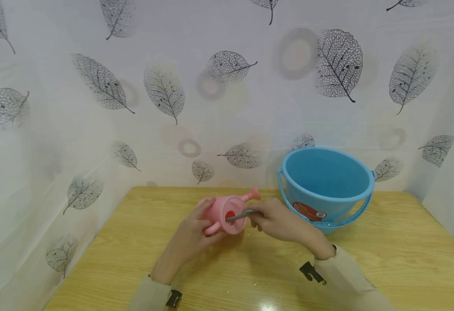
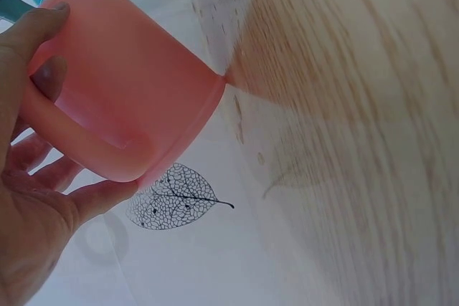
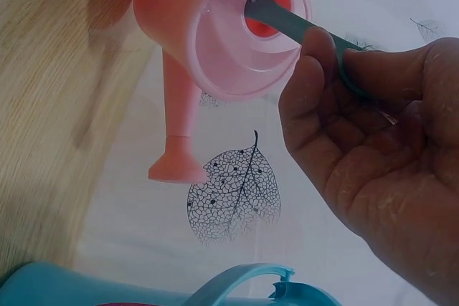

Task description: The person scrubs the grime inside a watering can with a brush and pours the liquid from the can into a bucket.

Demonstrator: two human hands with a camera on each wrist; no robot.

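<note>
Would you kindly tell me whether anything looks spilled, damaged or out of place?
Only small pale specks on the wooden table stand out, perhaps drops or crumbs; I cannot tell which. The pink watering can is tilted, but the left hand holds it while the right hand holds a slim tool in its opening.

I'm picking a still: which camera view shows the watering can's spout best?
The right wrist view: the spout appears large and unobstructed, including its flared tip. The head view shows it smaller, near the right hand; the left wrist view doesn't show it.
</note>
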